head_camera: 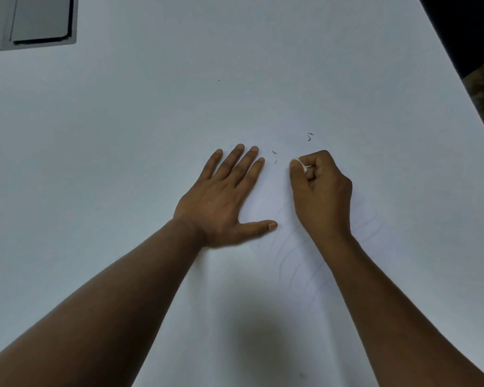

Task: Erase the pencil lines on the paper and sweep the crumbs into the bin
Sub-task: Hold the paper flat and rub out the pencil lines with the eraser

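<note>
From the head camera we see our left hand (pixel 227 196) lying flat on the paper (pixel 263 303), fingers (pixel 235 163) straight and slightly spread. Our right hand (pixel 320 191) curls its fingers around a small white eraser (pixel 301 164), pinched against the sheet. Faint pencil lines (pixel 288 261) run between our wrists. Dark crumbs (pixel 310 136) lie just beyond the knuckles on the pale worktop (pixel 123 121).

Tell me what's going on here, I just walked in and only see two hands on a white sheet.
A person is rubbing out pencil lines. The left hand lies flat on the paper, holding it down. The right hand pinches a small white eraser in its fingers. Faint pencil lines remain, and a few dark crumbs lie beyond the hands.
</note>
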